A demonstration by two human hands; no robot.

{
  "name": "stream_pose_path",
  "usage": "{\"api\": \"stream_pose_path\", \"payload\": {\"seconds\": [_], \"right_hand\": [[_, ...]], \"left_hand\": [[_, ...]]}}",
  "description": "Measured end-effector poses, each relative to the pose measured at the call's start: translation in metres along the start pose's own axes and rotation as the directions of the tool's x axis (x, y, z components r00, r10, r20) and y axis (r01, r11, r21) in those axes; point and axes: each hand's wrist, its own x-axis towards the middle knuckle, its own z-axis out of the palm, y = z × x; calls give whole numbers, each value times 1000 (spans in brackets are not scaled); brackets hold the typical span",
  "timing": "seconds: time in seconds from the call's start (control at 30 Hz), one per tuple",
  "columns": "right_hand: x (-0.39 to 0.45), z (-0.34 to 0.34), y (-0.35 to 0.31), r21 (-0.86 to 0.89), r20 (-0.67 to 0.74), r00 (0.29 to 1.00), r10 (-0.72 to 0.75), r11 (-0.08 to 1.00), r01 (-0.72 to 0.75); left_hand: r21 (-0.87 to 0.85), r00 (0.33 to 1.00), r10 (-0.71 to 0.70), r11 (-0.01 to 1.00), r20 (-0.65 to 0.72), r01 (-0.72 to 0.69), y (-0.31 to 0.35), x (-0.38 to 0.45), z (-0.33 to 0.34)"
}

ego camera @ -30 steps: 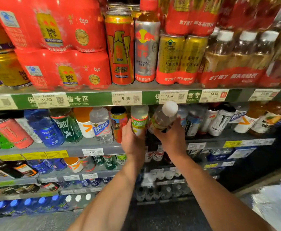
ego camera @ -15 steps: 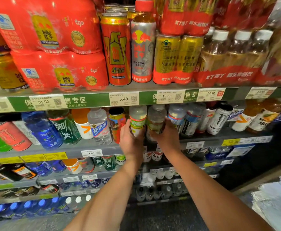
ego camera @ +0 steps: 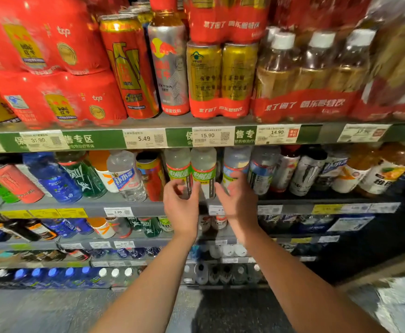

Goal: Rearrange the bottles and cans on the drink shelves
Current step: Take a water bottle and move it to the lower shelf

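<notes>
The head view looks down two bare forearms that reach toward the second shelf (ego camera: 76, 205) from the top. Nearest, the left hand (ego camera: 181, 207) sits just in front of the shelf edge with its fingers loosely curled and parted, holding nothing, the fingertips close to the left green-labelled bottle (ego camera: 178, 169). The right hand (ego camera: 238, 200) is beside it, blurred, fingers spread and relaxed, also holding nothing; whether it brushes a bottle cannot be told. Between the hands stands the right green-labelled bottle (ego camera: 204, 171), upright, touching its twin, both facing label outward at the shelf front. To their right a pale bottle with a pink-and-yellow label (ego camera: 235, 169) stands upright, then clear bottles and black cans (ego camera: 307, 174); to the left are a red can (ego camera: 151, 179), a clear water bottle (ego camera: 127, 176) and green and blue bottles that lean in this wide view. Above, the top shelf carries red multipacks (ego camera: 52, 97), a tall red can (ego camera: 129, 68) and shrink-wrapped gold cans (ego camera: 220, 78). Judging by how things lie, the pair of green-labelled bottles looks settled and both hands are free, so this small step seems finished. The rest of this row, and the crowded lower shelves, appear unsorted, so much of the job probably remains.
</notes>
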Motion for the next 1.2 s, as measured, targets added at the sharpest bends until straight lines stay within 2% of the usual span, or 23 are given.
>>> {"api": "stream_pose_path", "payload": {"seconds": [0.1, 0.2, 0.33, 0.5, 0.7, 0.9, 1.2], "right_hand": [[6, -16, 24, 134, -135, 990, 42, 991, -23], [7, -20, 30, 241, -38, 994, 105, 966, -93], [15, -14, 31, 215, 41, 994, 105, 970, -111], [15, -20, 36, 198, 27, 1000, 2, 980, -7], [16, -45, 64, 285, -174, 978, 117, 956, -64], [16, -36, 67, 328, -181, 947, 265, 924, -196], [27, -23, 62, 256, -192, 936, 294, 936, -241]], "left_hand": [[62, 997, 13, 998, 75, -18, 7, -17, 18], [99, 999, -21, 995, 33, 18, 12, -18, 33], [133, 999, -24, 991, -41, 30, 19, -19, 42], [113, 995, 0, 994, -99, 11, 24, -38, 47], [150, 1000, -8, 989, 0, 8, 35, -54, 77], [145, 999, -26, 989, -20, 29, 37, -57, 96], [123, 994, -42, 991, -105, 55, 48, -62, 103]]}}
